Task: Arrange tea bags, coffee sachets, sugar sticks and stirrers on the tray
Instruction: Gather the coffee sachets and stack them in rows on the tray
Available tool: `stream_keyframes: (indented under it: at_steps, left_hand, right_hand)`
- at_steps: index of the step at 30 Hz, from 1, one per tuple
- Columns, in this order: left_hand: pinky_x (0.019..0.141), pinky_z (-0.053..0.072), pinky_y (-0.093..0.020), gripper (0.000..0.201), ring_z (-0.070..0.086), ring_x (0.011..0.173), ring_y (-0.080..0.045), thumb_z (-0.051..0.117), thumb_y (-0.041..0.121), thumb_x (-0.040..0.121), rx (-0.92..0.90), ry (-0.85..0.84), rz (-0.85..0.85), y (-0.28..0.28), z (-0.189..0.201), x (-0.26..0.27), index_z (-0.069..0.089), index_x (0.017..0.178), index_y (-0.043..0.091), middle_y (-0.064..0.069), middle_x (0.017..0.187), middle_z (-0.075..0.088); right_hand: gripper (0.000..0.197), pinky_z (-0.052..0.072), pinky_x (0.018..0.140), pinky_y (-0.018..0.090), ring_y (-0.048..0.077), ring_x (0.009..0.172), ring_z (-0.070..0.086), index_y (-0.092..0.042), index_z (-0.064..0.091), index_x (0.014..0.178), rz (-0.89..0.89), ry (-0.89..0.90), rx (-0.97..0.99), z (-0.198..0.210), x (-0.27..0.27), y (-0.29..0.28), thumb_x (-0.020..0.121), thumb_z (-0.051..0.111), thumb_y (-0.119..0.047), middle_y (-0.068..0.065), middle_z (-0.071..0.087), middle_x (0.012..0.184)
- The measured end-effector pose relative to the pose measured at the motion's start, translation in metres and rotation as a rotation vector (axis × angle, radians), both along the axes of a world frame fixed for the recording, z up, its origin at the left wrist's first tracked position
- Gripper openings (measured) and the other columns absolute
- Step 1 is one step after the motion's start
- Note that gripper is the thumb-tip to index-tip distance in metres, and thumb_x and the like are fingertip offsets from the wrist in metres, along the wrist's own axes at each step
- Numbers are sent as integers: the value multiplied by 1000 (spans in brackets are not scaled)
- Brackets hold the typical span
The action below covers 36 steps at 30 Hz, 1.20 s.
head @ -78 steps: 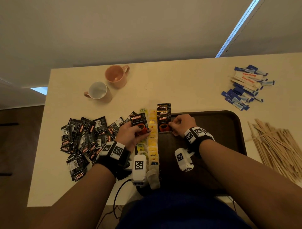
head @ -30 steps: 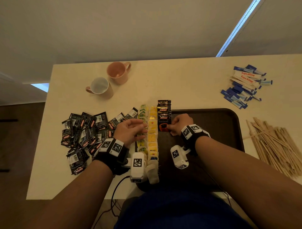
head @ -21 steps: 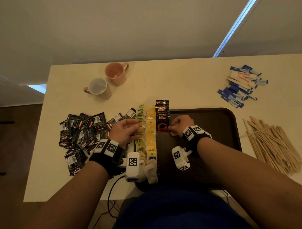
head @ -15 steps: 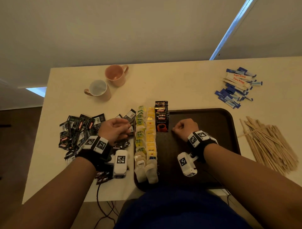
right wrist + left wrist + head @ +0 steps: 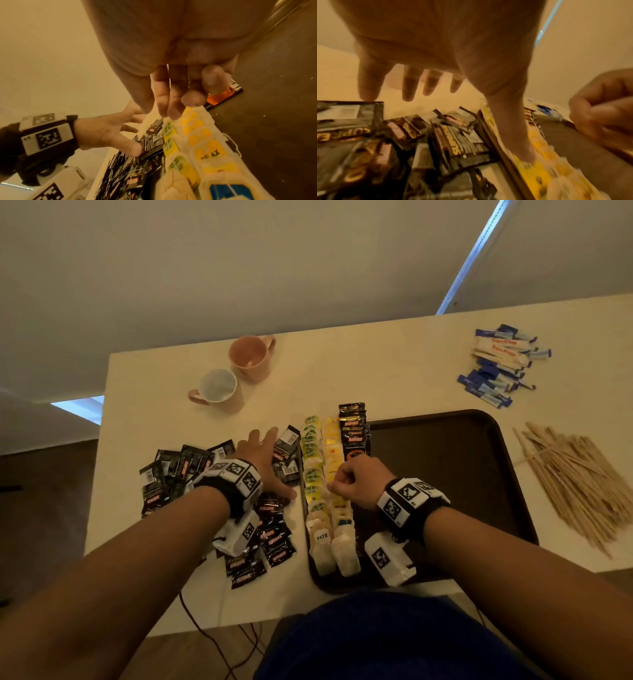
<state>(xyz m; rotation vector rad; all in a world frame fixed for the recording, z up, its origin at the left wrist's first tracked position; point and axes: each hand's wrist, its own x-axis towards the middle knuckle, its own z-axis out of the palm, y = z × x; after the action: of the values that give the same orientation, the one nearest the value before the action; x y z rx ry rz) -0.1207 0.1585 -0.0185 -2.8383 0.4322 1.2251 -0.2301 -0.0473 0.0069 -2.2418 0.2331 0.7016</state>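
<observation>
- Coffee sachets (image 5: pixel 212 494) heaped left of tray (image 5: pixel 445 474); a short row (image 5: pixel 352 429) begun at its far left.
- Left hand (image 5: pixel 263 463) spread over heap, holding nothing; right hand (image 5: pixel 356 481) curled, empty.
- Likely next: pinching one sachet, extending row.

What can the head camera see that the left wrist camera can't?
Only the head view shows the two mugs, the stirrers, the whole sugar stick pile and both wristbands. Only the left wrist view shows the underside of the left hand, its fingers spread over the loose coffee sachets. Both show the sachets, the yellow tea bags, the tray and the curled right hand.
</observation>
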Motion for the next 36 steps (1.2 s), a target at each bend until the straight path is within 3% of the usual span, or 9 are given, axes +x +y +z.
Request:
stream_keyframes:
  at_steps: [2,5,11,15,18,23,31,36]
  left_hand:
    - [110,33,-61,151,17,147,-37,84,75,41,36,20,-71,-4,-8,-6,-12,151,40,-7,163,-2]
    - [103,39,-64,148,23,144,-38,84,72,44,66,-25,-118,-9,-15,-10,-12,151,40,-9,160,8]
    - [101,44,-55,118,31,136,-36,82,65,60,72,-119,-160,-7,-19,-6,15,150,30,-10,149,25]
    - [102,41,-56,124,27,138,-38,83,65,58,13,-127,-158,-6,-26,-5,6,151,38,-8,154,13]
    - [102,43,-53,114,28,136,-39,82,55,68,-21,-107,-181,-8,-29,-3,7,153,40,-6,157,10]
    - [101,46,-47,85,43,126,-38,69,37,84,-43,-109,-224,-11,-29,5,20,153,32,-7,149,31]
    - [98,44,-41,62,50,120,-34,58,30,91,-138,-119,-129,-5,-25,8,35,148,23,-11,137,44]
    - [97,42,-37,46,51,120,-30,50,21,97,-209,-193,-90,1,-23,8,45,143,21,-10,131,51]
  right_hand:
    - [23,52,68,22,13,75,64,-10,72,89,-13,1,7,1,-3,5,90,67,-32,3,70,84]
    - [23,50,66,20,13,76,64,-10,72,89,-34,7,23,-1,-8,9,90,67,-32,2,70,84]
    - [22,50,64,18,12,76,64,-10,72,91,-55,9,32,-6,-14,14,90,68,-32,1,69,83]
    - [19,42,59,16,5,66,57,-13,71,85,-58,2,33,-8,-14,17,90,68,-31,-6,63,73]
    - [18,40,57,14,4,65,56,-14,71,83,-69,-1,38,-9,-15,18,89,68,-31,-6,63,72]
    - [18,38,55,12,3,64,56,-13,71,84,-79,4,44,-8,-15,16,90,68,-31,-6,63,72]
    - [24,47,59,18,17,70,64,-9,72,83,-119,-7,60,-9,-16,12,89,69,-32,7,71,78]
    - [25,48,59,19,12,67,61,-8,73,85,-115,-6,65,-8,-13,9,90,67,-31,6,71,79]
